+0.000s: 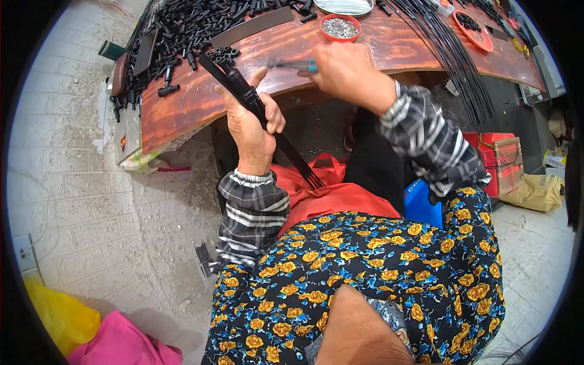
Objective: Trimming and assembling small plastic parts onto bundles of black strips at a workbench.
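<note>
My left hand [250, 132] is closed round a black umbrella frame [294, 156], a bundle of thin dark ribs joined at a black hub. Its ribs slant down toward the red cloth [340, 201] on my lap, while its thicker end points up at the table edge. My right hand [348, 72] grips teal-handled pliers [294, 64], blurred by motion, with the jaws pointing left. The pliers' jaws are just to the right of the hub, apart from it as far as I can see.
Black plastic fittings [201, 27] pile up on the reddish wooden table [182, 109]. A red bowl [340, 39] holds small metal pieces; a red dish [486, 44] holds black ones. Long black ribs [450, 67] hang over the table's right edge. A red box [486, 158] stands at the right.
</note>
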`<state>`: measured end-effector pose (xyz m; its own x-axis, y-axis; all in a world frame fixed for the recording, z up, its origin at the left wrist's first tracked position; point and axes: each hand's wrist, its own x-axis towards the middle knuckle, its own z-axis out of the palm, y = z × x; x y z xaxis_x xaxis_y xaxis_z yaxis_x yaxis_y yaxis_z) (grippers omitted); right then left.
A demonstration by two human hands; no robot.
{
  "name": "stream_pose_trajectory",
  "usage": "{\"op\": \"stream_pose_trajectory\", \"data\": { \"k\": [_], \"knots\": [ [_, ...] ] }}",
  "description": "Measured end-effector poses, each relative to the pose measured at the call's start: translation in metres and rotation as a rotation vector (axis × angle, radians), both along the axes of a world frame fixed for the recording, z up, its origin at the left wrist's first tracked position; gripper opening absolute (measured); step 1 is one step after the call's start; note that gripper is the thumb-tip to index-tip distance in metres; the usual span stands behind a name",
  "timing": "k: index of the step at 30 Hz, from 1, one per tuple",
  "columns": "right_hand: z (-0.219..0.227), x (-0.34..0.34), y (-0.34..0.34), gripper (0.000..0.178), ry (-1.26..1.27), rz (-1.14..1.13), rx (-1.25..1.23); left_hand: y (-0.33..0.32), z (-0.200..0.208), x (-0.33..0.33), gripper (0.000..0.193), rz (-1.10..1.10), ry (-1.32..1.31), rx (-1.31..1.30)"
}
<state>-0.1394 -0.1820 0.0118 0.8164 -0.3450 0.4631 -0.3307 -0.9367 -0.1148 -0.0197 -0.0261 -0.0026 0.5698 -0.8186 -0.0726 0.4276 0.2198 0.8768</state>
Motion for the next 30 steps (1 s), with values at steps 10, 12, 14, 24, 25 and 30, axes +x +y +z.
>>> {"op": "stream_pose_trajectory", "data": {
  "k": [10, 12, 14, 24, 25, 30],
  "knots": [
    [-0.022, 0.020, -0.006, 0.028, -0.195, 0.042, -0.035, 0.009, 0.004, -0.004, 0.040, 0.156, -0.125, 0.006],
    [-0.033, 0.007, 0.026, 0.026, -0.148, 0.137, 0.224, 0.021, 0.007, 0.018, 0.034, 0.296, -0.145, 0.018],
    [-0.053, -0.015, 0.046, 0.035, 0.047, 0.279, 0.405, 0.034, 0.011, 0.047, 0.027, 0.424, -0.231, -0.018],
    [-0.177, -0.063, 0.122, 0.030, 0.568, 0.770, 1.295, 0.109, 0.088, 0.133, 0.036, 0.472, -0.195, -0.039],
    [-0.177, -0.058, 0.120, 0.028, 0.637, 0.798, 1.326, 0.115, 0.093, 0.141, 0.036, 0.425, -0.188, -0.033],
    [-0.262, -0.052, 0.122, 0.026, 0.846, 0.477, 1.241, 0.156, 0.130, 0.174, 0.036, 0.474, -0.331, 0.011]
  ]
}}
